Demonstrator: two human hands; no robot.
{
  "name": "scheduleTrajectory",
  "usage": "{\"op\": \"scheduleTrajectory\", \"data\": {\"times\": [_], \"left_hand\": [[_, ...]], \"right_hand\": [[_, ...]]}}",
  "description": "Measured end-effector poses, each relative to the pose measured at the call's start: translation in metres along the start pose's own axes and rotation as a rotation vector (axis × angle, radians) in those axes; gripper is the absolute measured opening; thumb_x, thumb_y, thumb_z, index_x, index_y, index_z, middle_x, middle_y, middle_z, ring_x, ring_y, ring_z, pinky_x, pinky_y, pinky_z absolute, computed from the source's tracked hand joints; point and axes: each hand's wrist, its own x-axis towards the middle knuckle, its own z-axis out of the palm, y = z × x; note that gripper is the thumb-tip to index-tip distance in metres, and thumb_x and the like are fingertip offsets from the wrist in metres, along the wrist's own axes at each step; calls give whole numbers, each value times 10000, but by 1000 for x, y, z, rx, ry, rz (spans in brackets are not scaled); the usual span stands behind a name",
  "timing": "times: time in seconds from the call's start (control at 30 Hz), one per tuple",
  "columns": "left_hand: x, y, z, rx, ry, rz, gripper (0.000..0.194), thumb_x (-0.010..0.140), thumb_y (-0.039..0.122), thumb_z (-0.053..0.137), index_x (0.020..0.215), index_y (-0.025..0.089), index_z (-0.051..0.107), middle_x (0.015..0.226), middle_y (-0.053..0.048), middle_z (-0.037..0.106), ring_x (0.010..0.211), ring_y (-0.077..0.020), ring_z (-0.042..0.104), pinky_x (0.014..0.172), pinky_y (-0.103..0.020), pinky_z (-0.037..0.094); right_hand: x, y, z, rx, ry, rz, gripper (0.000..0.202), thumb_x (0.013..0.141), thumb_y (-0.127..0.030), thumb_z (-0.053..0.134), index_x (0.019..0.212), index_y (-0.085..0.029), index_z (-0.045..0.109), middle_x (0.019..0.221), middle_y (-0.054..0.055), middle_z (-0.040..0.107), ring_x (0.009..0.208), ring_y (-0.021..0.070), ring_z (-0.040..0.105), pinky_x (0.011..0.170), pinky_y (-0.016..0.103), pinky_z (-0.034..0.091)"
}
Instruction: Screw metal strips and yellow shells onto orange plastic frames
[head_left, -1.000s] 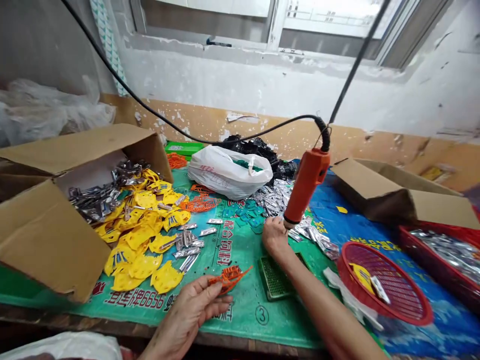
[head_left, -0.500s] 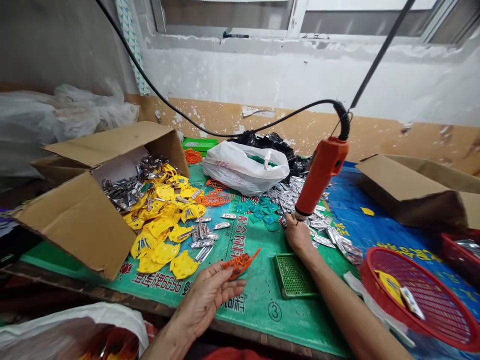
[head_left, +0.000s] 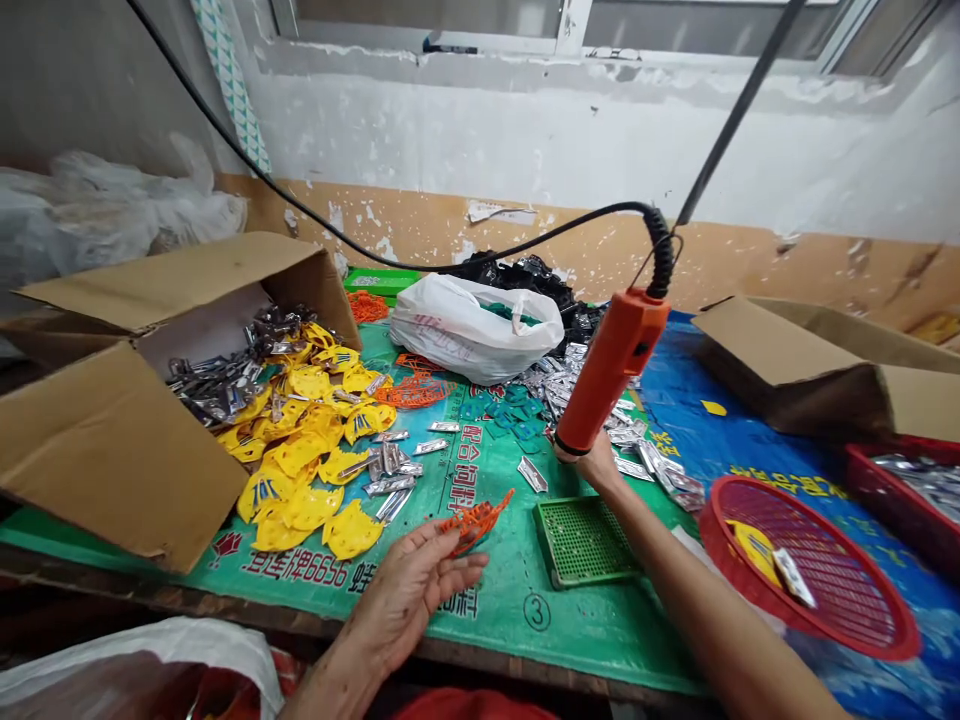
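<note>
My left hand (head_left: 420, 580) is closed on an orange openwork plastic piece (head_left: 474, 525), pinched between thumb and fingers above the green sheet. My right hand (head_left: 596, 462) reaches behind the lower end of a hanging orange electric screwdriver (head_left: 611, 370). Its fingers are mostly hidden there, close to green plastic pieces (head_left: 517, 415) and a pile of silver metal pieces (head_left: 559, 385). One silver metal piece (head_left: 532, 474) lies apart, left of that hand. Below it sits a small green basket (head_left: 585, 545), partly behind my right forearm.
Yellow plastic pieces (head_left: 300, 455) spill from an open cardboard box (head_left: 112, 450) at left. A white plastic bag (head_left: 465, 330) stands at the back. A red basket (head_left: 847, 600) and another cardboard box (head_left: 795, 350) are at right. The screwdriver's black cable (head_left: 337, 235) crosses above.
The single silver piece now shows on the sheet left of my right hand. The right hand has shifted behind the screwdriver's tip. My left hand still holds the orange piece. The view has shifted slightly.
</note>
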Motion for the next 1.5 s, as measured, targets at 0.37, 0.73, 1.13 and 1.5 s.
{"op": "scheduleTrajectory", "data": {"times": [0.37,0.73,1.13,1.5], "left_hand": [[0,1,3,-36,38,42,62,790,81,649,843,106,631,902,-82,731,737,-196,721,701,-276,593],[0,0,5,-127,8,49,60,806,123,632,829,118,577,924,-116,739,798,-270,730,745,-329,586],[11,-2,18,-194,-26,-108,88,869,101,525,881,72,607,911,-126,739,816,-274,726,723,-311,584],[3,-4,18,-261,-32,52,100,865,79,523,878,82,622,950,-133,734,831,-229,714,763,-347,586]], "right_hand": [[-35,-9,-5,1,-310,-156,244,697,-378,738,705,-152,648,683,-29,607,652,123,535,618,255,421],[-34,-10,-16,136,-28,67,388,739,-206,542,1111,-163,645,607,-21,587,518,136,479,552,273,360],[-152,-61,-21,866,-375,216,315,639,-402,748,831,-155,705,652,10,620,539,114,533,533,257,440],[-158,-74,21,910,-299,-170,320,610,-90,746,899,-222,709,848,-1,623,756,135,607,697,253,499]]}}
